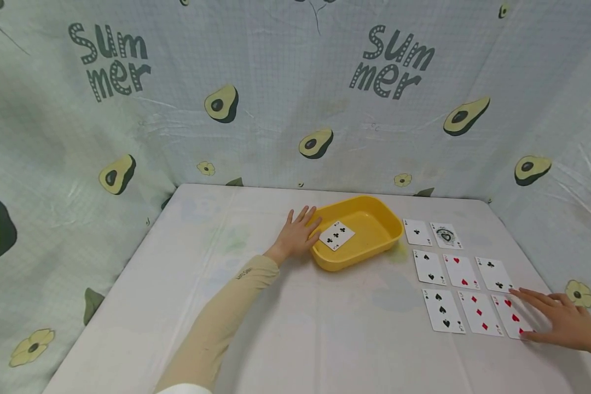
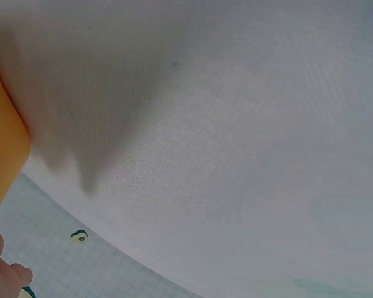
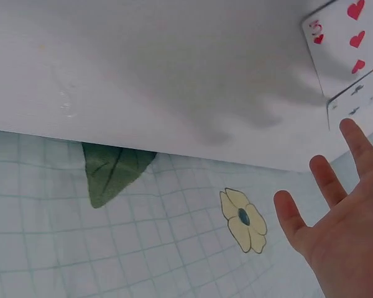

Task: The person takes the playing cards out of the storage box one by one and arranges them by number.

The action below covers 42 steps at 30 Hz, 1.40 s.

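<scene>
A yellow tray [image 1: 374, 216] sits mid-table with one clubs card [image 1: 337, 236] lying face up in it. My left hand [image 1: 297, 232] rests with straight fingers against the tray's left rim; the tray's orange wall [image 2: 3, 155] fills the left edge of the left wrist view. Several face-up playing cards [image 1: 460, 271] lie in rows to the right of the tray. My right hand [image 1: 554, 320] lies flat with spread fingers on the nearest right card, a three of hearts [image 1: 511, 316] [image 3: 348, 40]. In the right wrist view that hand [image 3: 342, 230] is spread open.
The white table [image 1: 295, 339] is walled by a cloth printed with avocados and the word "Summer" [image 1: 394, 63]. The table's right edge runs just beyond the cards, with cloth [image 3: 174, 236] hanging below it.
</scene>
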### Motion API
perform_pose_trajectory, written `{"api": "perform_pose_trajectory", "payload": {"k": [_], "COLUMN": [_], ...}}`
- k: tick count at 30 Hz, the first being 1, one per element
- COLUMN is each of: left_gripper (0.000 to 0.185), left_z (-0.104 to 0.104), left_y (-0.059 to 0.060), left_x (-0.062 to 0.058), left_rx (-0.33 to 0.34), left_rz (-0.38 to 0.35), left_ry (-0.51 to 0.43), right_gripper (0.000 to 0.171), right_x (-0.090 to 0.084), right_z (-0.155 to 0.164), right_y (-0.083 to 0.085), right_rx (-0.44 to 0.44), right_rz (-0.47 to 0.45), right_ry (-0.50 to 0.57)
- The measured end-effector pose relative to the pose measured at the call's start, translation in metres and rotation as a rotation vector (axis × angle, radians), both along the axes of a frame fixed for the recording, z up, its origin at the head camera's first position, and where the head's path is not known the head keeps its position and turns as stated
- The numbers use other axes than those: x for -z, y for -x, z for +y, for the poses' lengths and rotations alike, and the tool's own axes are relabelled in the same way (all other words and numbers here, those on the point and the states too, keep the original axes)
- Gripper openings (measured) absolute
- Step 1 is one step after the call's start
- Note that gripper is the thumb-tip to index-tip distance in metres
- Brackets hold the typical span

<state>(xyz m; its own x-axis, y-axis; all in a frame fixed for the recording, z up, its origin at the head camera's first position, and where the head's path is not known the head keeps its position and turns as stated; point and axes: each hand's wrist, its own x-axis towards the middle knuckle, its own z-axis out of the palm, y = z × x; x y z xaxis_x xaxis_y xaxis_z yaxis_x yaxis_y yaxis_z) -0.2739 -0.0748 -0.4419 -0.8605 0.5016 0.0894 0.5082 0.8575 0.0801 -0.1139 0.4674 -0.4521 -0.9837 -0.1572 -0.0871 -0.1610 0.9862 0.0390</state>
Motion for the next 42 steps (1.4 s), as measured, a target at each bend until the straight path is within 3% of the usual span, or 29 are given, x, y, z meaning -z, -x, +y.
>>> {"api": "perform_pose_trajectory", "payload": {"k": [9,16,24,34,42], "left_gripper": [0.049,0.049,0.049,0.049,0.048], "left_z": [0.0,0.0,0.0,0.001,0.001], "left_y": [0.0,-0.002,-0.002,-0.001,0.0], "left_x": [0.0,0.001,0.002,0.001,0.0], "left_rx": [-0.01,-0.002,-0.012,-0.012,-0.011], "left_rz": [0.003,-0.007,-0.012,-0.002,-0.001], "left_ry": [0.01,-0.011,0.003,0.014,0.015], "right_gripper": [0.094,0.077,0.067,0.06,0.059], "right_x": [-0.024,-0.036,-0.044,-0.053,-0.053], "right_z": [-0.024,-0.067,-0.122,-0.168,-0.195], "right_y": [0.03,0.057,0.085,0.103,0.114], "right_rx": [-0.045,-0.197,-0.297,-0.33,-0.419], "right_rz": [0.089,0.179,0.147,0.183,0.194], "right_ry": [0.052,0.136,0.137,0.158,0.179]}}
